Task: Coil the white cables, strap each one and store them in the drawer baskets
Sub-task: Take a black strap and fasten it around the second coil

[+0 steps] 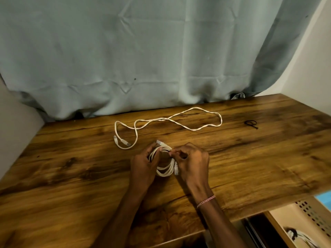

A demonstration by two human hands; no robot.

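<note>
White cable coil half behind left hand, right hand.

Both hands on coiled white cable

A loose white cable sprawls across the back of the wooden table, a small black strap well to its right. The left hand and right hand, gripping a coiled cable, fill the centre; open wood lies either side. A curtain walls the far edge.
</note>
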